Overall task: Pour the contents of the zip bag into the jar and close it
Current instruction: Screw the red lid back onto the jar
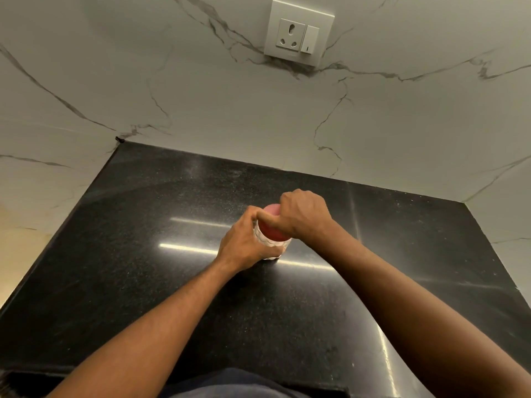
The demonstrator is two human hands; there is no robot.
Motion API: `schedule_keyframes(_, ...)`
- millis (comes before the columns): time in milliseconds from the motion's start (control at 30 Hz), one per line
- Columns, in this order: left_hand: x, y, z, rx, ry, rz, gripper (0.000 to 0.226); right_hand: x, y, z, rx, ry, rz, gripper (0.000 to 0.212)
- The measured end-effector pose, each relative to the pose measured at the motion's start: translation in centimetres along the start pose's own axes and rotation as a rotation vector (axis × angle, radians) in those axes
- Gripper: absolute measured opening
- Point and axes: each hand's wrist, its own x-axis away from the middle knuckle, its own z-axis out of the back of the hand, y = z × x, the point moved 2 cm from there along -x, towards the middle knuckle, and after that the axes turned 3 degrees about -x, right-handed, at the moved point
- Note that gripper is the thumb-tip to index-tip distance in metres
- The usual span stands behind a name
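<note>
A small clear ribbed jar (268,248) stands upright on the black countertop (172,225), topped by a red lid (273,232). My left hand (247,239) wraps around the jar's body from the left. From above and the right, my right hand (304,216) grips the red lid, covering most of it. No zip bag is in view. What the jar holds is hidden by my hands.
A white marble wall (201,96) rises behind the counter and along its left and right sides. A white socket with a switch (298,33) sits high on the back wall. The counter's front edge (86,374) runs along the bottom.
</note>
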Motion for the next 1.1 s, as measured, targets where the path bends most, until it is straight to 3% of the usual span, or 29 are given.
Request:
schedule_keyframes(100,0.0,-0.1,0.0,-0.016,0.003,-0.008,0.091,0.1,0.6,0.3,0.061,0.040,-0.031,0.078)
schedule_keyframes(200,-0.2,-0.1,0.1,-0.038,-0.001,0.000,0.092,0.3,1.2,0.5,-0.091,-0.053,0.143,0.062)
schedule_keyframes(267,-0.3,-0.2,0.0,-0.050,-0.008,-0.010,0.096,0.8,1.0,0.3,-0.161,-0.238,0.302,0.077)
schedule_keyframes(333,-0.4,-0.3,-0.1,-0.050,-0.004,-0.012,0.096,1.1,0.8,0.1,-0.103,-0.288,0.366,0.093)
schedule_keyframes(433,-0.3,-0.2,-0.2,-0.049,0.006,0.000,0.093,0.3,0.8,0.1,-0.079,-0.189,0.350,0.086)
schedule_keyframes(533,-0.2,-0.2,-0.1,-0.049,0.001,0.009,0.090,-0.5,0.5,-0.1,-0.083,-0.103,0.180,0.071)
schedule_keyframes(700,-0.1,-0.1,-0.1,-0.050,0.015,-0.011,0.092,-1.0,1.0,-1.0,-0.016,-0.018,-0.063,0.094)
schedule_keyframes(800,-0.3,-0.2,0.0,-0.056,-0.004,-0.012,0.090,-0.6,1.7,-1.4,-0.065,-0.026,0.023,0.090)
schedule_keyframes(867,-0.4,-0.2,0.1,-0.065,-0.013,0.001,0.091,-0.2,1.9,-1.5,-0.228,-0.153,0.188,0.077)
schedule_keyframes(967,-0.4,-0.2,0.0,-0.071,-0.020,-0.021,0.099,0.9,2.0,-1.0,-0.309,-0.357,0.332,0.100)
schedule_keyframes(1100,-0.3,-0.1,0.0,-0.067,-0.018,-0.027,0.093,0.9,1.5,-0.7,-0.185,-0.151,0.289,0.087)
